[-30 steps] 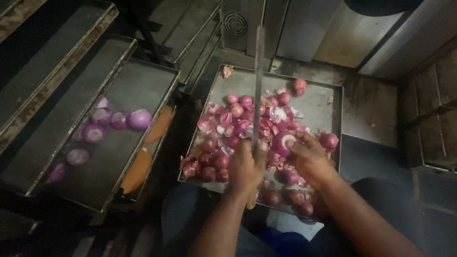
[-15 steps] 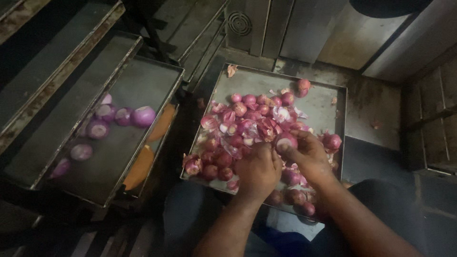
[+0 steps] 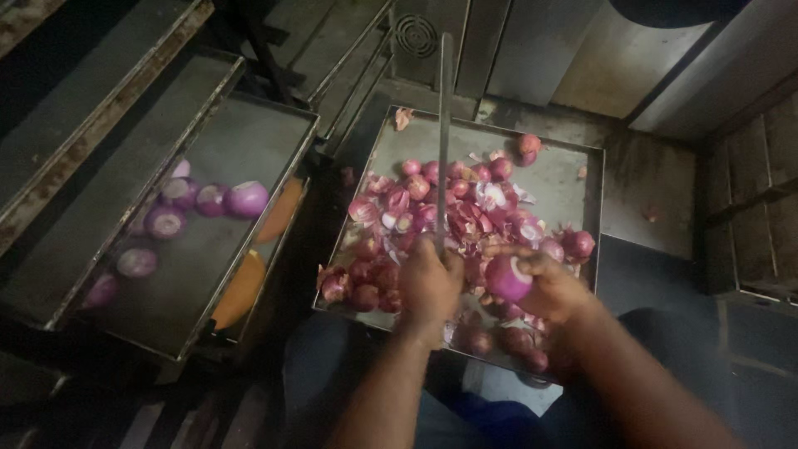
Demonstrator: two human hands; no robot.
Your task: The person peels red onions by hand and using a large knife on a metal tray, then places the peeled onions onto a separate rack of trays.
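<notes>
Left hand (image 3: 428, 283) wrapped tight round a long knife (image 3: 442, 141) with blade pointing away, right hand (image 3: 544, 287) gripping a peeled red onion (image 3: 507, 278) just beside it, both over a metal tray (image 3: 565, 179) of onions and skins, second tray (image 3: 224, 150) of peeled onions off left

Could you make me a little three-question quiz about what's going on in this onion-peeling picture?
1. True or false: the left hand grips a long knife pointing away from the person.
2. The right hand holds: A) an orange, B) a peeled red onion, C) a cloth?
3. On which side does the tray of peeled onions lie?

Key: 1 true; 2 B; 3 the person's left.
</notes>
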